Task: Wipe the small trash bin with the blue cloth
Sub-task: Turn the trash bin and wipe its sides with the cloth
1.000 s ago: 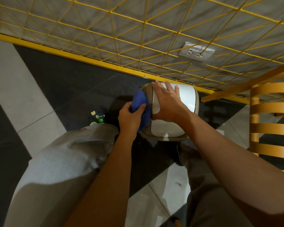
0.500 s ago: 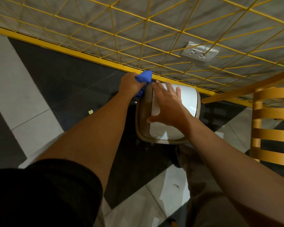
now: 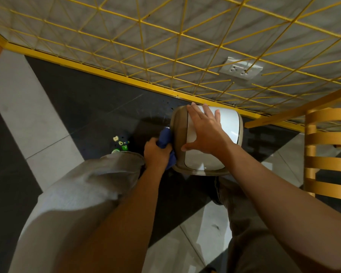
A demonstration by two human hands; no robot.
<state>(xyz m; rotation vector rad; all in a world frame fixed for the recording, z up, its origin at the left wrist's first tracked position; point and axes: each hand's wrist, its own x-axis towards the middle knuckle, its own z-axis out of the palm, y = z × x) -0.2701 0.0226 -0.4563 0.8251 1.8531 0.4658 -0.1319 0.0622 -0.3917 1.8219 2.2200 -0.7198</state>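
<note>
The small trash bin (image 3: 229,125) stands on the floor by the wall, with a white lid and a brown-grey rim. My right hand (image 3: 204,130) lies flat on the lid, fingers spread, pressing down. My left hand (image 3: 156,153) grips the bunched blue cloth (image 3: 166,139) and presses it against the bin's left side, low down near the front. Part of the cloth is hidden behind my fingers and the bin's rim.
A yellow wire grid (image 3: 165,46) covers the grey wall behind the bin, with a wall socket (image 3: 240,70) above it. A yellow wooden chair (image 3: 327,154) stands at the right. My grey-trousered legs (image 3: 83,194) and a decorated dark shoe (image 3: 120,144) are at left.
My left hand with the cloth has slid from the bin's far upper-left edge back down its left side towards me. The right hand stays on the lid.
</note>
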